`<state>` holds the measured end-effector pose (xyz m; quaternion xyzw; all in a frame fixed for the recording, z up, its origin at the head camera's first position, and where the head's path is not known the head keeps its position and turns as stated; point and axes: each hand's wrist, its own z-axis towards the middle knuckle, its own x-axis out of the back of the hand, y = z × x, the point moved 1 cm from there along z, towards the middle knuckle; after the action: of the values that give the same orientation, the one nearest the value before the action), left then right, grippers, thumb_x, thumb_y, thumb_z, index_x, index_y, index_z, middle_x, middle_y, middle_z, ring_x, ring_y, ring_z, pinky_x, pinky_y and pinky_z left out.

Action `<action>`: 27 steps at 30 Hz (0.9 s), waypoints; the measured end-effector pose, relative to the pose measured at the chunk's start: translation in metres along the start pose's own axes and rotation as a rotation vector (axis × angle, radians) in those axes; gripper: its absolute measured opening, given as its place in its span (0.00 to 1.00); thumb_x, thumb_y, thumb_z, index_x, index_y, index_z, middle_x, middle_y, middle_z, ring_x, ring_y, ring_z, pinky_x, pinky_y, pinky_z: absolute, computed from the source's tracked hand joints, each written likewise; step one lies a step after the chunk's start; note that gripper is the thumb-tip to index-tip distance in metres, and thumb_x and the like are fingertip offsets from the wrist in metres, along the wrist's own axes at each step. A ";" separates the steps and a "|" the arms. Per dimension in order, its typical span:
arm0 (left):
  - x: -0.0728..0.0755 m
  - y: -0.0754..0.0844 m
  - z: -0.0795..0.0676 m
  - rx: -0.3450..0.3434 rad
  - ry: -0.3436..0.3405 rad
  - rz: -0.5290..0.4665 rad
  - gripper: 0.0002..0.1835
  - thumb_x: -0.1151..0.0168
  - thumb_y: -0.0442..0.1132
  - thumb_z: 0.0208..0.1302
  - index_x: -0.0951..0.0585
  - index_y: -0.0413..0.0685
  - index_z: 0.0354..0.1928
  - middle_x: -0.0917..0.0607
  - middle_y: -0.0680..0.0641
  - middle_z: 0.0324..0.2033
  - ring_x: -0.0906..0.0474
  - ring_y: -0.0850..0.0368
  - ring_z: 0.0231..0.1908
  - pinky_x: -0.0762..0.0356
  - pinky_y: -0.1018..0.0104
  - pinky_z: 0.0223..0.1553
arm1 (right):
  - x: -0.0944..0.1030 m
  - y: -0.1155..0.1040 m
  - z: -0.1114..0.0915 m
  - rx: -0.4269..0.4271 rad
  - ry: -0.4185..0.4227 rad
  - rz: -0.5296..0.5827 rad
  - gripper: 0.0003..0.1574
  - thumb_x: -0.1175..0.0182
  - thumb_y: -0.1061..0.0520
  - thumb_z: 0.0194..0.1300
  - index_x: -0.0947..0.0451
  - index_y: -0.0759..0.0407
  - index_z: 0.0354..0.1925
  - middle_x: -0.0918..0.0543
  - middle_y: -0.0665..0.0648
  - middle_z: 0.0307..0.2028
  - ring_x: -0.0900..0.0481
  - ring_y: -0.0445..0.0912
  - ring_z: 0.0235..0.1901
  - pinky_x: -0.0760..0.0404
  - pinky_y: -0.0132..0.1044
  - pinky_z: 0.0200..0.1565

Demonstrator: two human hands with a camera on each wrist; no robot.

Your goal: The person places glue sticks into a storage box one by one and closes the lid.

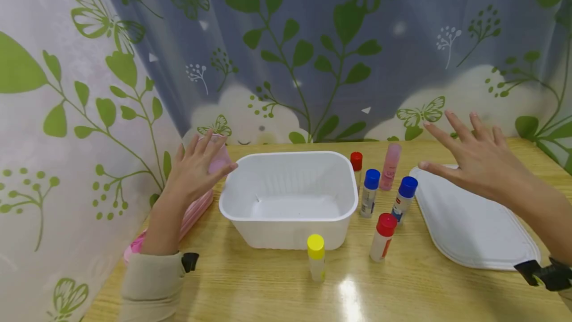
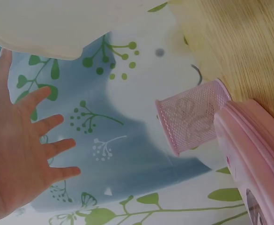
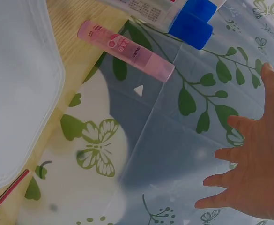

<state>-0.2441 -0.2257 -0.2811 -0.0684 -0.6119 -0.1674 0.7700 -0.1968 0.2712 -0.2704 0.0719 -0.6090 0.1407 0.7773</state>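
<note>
My left hand (image 1: pixel 192 173) is raised with fingers spread, above the left end of a white plastic tub (image 1: pixel 286 235). It holds nothing; a pink mesh pen cup (image 2: pixel 193 117) stands behind it, partly covered in the head view. On the other side, my right hand (image 1: pixel 484 160) hovers with spread fingers over a white lid (image 1: pixel 473 222) lying flat. Between tub and lid stand several glue sticks: a pink one (image 1: pixel 391 168), two blue-capped ones (image 1: pixel 369 194) (image 1: pixel 403 200), and two red-capped ones (image 1: pixel 356 160) (image 1: pixel 383 238). A yellow-capped glue stick (image 1: pixel 316 258) stands before the tub.
A pink case (image 2: pixel 256 150) lies left of the tub, beneath my left forearm in the head view. A patterned curtain (image 1: pixel 313 63) hangs along the table's back and left sides. The wooden table (image 1: pixel 250 287) shines at the front.
</note>
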 end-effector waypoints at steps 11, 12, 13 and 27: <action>-0.005 0.009 -0.004 0.000 0.040 -0.066 0.42 0.62 0.70 0.61 0.50 0.56 0.72 0.58 0.45 0.70 0.68 0.44 0.67 0.72 0.45 0.62 | 0.009 -0.033 -0.009 0.114 0.030 0.022 0.51 0.47 0.33 0.61 0.59 0.46 0.72 0.66 0.61 0.70 0.76 0.62 0.65 0.74 0.63 0.57; -0.006 0.009 -0.005 -0.003 0.045 -0.084 0.42 0.62 0.70 0.62 0.50 0.57 0.72 0.58 0.46 0.70 0.68 0.44 0.67 0.71 0.45 0.62 | 0.009 -0.038 -0.011 0.132 0.036 0.032 0.51 0.46 0.34 0.61 0.58 0.46 0.72 0.65 0.61 0.70 0.77 0.61 0.65 0.74 0.63 0.57; -0.007 0.010 -0.005 -0.007 0.049 -0.106 0.41 0.61 0.69 0.62 0.50 0.57 0.72 0.58 0.46 0.70 0.67 0.44 0.67 0.69 0.44 0.62 | 0.009 -0.043 -0.012 0.152 0.047 0.041 0.51 0.45 0.34 0.60 0.56 0.46 0.72 0.65 0.61 0.70 0.76 0.60 0.65 0.73 0.63 0.58; -0.026 0.006 -0.014 0.033 -0.076 -0.783 0.34 0.49 0.53 0.67 0.48 0.58 0.71 0.48 0.47 0.68 0.53 0.43 0.66 0.51 0.39 0.59 | -0.007 -0.122 -0.032 0.457 0.242 0.214 0.46 0.50 0.31 0.61 0.47 0.48 0.70 0.53 0.57 0.70 0.57 0.56 0.67 0.50 0.60 0.59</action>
<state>-0.2345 -0.2201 -0.3092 0.1764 -0.6225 -0.4359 0.6257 -0.1311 0.1636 -0.2775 0.1633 -0.4683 0.3633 0.7887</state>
